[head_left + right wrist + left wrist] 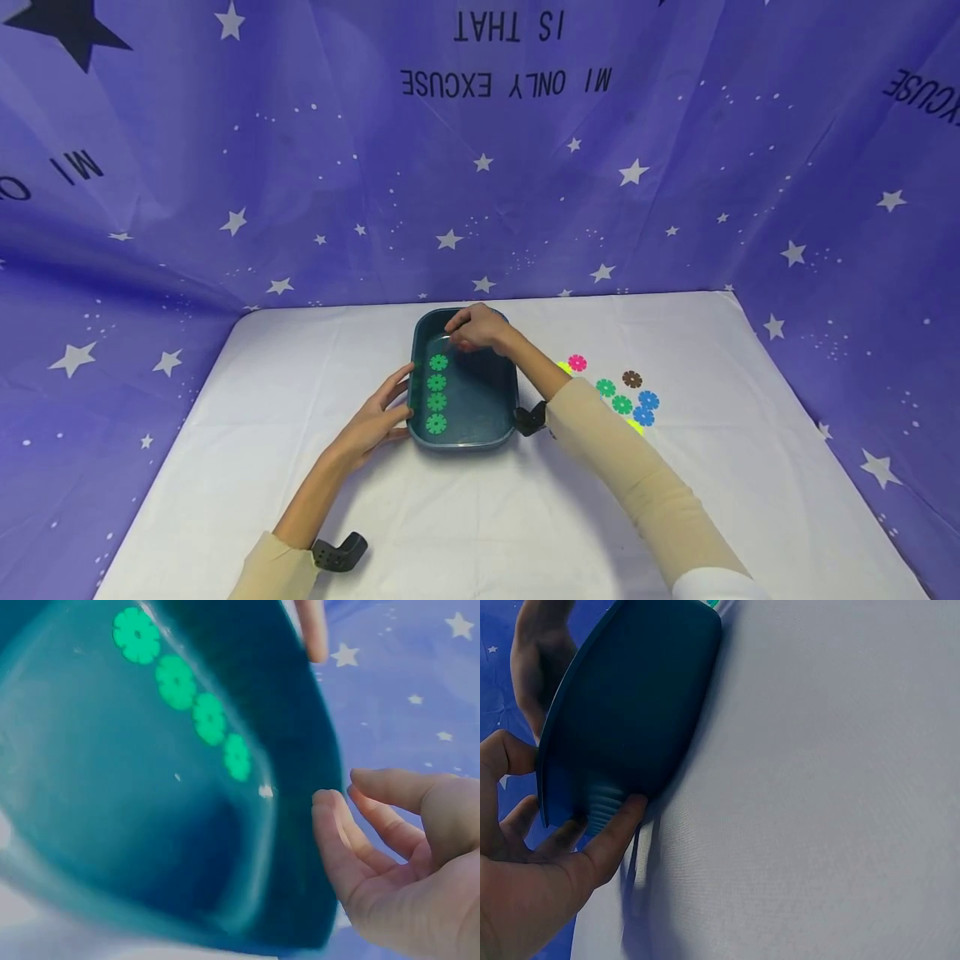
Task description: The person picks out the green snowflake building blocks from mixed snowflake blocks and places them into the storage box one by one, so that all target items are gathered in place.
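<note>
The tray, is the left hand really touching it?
Touching. The left wrist view shows it: a fingertip of the left hand rests right against the outer wall of the tray, with no gap between.

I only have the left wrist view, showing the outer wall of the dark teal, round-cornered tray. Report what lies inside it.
Observer: Four green, notched, flower-shaped discs lie in a row along the left side of the tray in the head view.

Operator: Tell me whether the right hand holds anything.

Observer: The right wrist view shows nothing between the thumb and fingers of the right hand.

Operator: List the colours of any pieces outside the tray.

Observer: Loose discs in pink, brown, green, blue and yellow lie on the white cloth to its right in the head view.
</note>
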{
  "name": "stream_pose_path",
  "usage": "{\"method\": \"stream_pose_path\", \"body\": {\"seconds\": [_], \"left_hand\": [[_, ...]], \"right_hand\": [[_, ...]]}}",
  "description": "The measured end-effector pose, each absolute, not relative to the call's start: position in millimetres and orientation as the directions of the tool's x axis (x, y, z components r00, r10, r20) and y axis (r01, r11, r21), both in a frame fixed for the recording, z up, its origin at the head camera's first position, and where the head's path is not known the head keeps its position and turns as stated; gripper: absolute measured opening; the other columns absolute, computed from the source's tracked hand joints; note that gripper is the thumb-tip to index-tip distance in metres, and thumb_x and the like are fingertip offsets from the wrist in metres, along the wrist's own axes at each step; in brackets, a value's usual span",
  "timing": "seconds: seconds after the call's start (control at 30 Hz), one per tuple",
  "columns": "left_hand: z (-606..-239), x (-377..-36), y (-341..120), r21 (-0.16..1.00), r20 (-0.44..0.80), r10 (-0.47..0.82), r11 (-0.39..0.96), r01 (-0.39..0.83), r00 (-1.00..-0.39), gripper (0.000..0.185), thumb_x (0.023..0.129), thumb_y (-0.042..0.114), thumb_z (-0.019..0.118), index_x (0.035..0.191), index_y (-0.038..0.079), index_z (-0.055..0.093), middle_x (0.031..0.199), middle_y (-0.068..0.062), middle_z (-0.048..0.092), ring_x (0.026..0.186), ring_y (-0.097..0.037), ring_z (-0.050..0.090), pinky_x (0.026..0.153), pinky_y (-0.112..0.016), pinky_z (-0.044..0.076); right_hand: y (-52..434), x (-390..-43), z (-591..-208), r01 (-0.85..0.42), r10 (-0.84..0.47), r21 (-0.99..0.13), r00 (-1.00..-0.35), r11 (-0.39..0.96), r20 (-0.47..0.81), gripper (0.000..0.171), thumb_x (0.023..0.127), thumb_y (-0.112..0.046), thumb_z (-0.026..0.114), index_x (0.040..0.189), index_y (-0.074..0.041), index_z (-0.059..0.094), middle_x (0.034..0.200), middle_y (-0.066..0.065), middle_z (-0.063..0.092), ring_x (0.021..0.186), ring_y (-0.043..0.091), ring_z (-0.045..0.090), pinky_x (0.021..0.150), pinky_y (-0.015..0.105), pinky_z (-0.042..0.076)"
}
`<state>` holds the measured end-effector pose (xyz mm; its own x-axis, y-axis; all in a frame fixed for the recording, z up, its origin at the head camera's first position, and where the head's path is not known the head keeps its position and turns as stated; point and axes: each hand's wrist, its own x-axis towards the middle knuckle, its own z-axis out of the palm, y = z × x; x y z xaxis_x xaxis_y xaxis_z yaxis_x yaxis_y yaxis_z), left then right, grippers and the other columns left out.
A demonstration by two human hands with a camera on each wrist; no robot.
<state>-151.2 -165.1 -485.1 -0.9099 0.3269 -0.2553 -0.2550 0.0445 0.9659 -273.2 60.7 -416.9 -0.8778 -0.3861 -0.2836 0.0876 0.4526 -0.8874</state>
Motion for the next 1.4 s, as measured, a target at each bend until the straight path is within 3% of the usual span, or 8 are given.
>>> {"method": "stream_pose_path", "body": {"seconds": [0.17, 0.3, 0.5, 0.67, 0.93, 1.13, 1.4], "left_hand": [[-486, -151, -165, 0.966, -0.254, 0.326, 0.042, -0.255, -0.910, 0.082, 0.089, 0.001, 0.053, 0.160, 0.025, 0.021, 0.164, -0.017, 0.013, 0.133, -0.043, 0.041, 0.097, -0.053, 0.047], [-485, -150, -166, 0.969, -0.244, 0.337, 0.040, -0.245, -0.909, 0.081, 0.090, 0.001, 0.053, 0.161, 0.024, 0.020, 0.164, -0.018, 0.012, 0.134, -0.044, 0.040, 0.099, -0.054, 0.046], [-485, -151, -166, 0.968, -0.245, 0.347, 0.039, -0.248, -0.905, 0.080, 0.091, -0.001, 0.052, 0.160, 0.025, 0.021, 0.164, -0.018, 0.011, 0.136, -0.044, 0.037, 0.100, -0.055, 0.044], [-485, -151, -166, 0.968, -0.247, 0.347, 0.036, -0.250, -0.905, 0.080, 0.091, -0.001, 0.053, 0.160, 0.025, 0.021, 0.164, -0.018, 0.011, 0.136, -0.045, 0.036, 0.100, -0.055, 0.045], [-486, -151, -165, 0.966, -0.252, 0.344, 0.031, -0.257, -0.905, 0.081, 0.091, -0.002, 0.052, 0.160, 0.025, 0.021, 0.164, -0.018, 0.010, 0.136, -0.045, 0.037, 0.100, -0.054, 0.045], [-485, -151, -165, 0.965, -0.256, 0.341, 0.036, -0.259, -0.905, 0.081, 0.091, -0.002, 0.052, 0.160, 0.026, 0.021, 0.164, -0.017, 0.012, 0.136, -0.045, 0.038, 0.100, -0.054, 0.045], [-485, -151, -165, 0.965, -0.258, 0.339, 0.042, -0.259, -0.905, 0.081, 0.091, -0.001, 0.052, 0.160, 0.025, 0.021, 0.164, -0.017, 0.011, 0.135, -0.044, 0.038, 0.099, -0.054, 0.045]], "right_hand": [[87, -269, -399, 0.056, -0.397, -0.905, -0.886, 0.423, -0.240, 0.028, 0.091, 0.001, 0.064, 0.118, 0.008, 0.066, 0.102, 0.023, 0.069, 0.094, 0.035, 0.066, 0.089, 0.047, 0.054], [114, -263, -394, 0.027, -0.365, -0.887, -0.905, 0.461, -0.218, 0.027, 0.091, -0.002, 0.065, 0.118, 0.003, 0.068, 0.102, 0.017, 0.068, 0.090, 0.027, 0.066, 0.084, 0.039, 0.056], [159, -248, -397, 0.032, -0.296, -0.857, -0.931, 0.515, -0.213, 0.030, 0.094, -0.004, 0.062, 0.124, 0.003, 0.065, 0.106, 0.016, 0.069, 0.106, 0.039, 0.064, 0.087, 0.040, 0.056], [195, -230, -411, -0.022, -0.266, -0.808, -0.949, 0.589, -0.168, 0.026, 0.096, -0.006, 0.059, 0.121, 0.002, 0.066, 0.103, 0.016, 0.069, 0.100, 0.037, 0.064, 0.086, 0.041, 0.056], [235, -207, -451, -0.079, -0.232, -0.711, -0.965, 0.699, -0.121, 0.027, 0.093, -0.014, 0.067, 0.116, 0.000, 0.070, 0.099, 0.009, 0.069, 0.094, 0.027, 0.064, 0.082, 0.042, 0.053], [247, -198, -475, -0.044, -0.206, -0.712, -0.968, 0.701, -0.143, 0.026, 0.090, -0.015, 0.071, 0.112, -0.001, 0.070, 0.094, 0.006, 0.067, 0.085, 0.022, 0.062, 0.071, 0.034, 0.049], [247, -195, -489, -0.027, -0.164, -0.724, -0.979, 0.689, -0.119, 0.029, 0.086, -0.013, 0.075, 0.110, 0.000, 0.070, 0.089, 0.005, 0.065, 0.079, 0.021, 0.057, 0.066, 0.030, 0.047]]}}
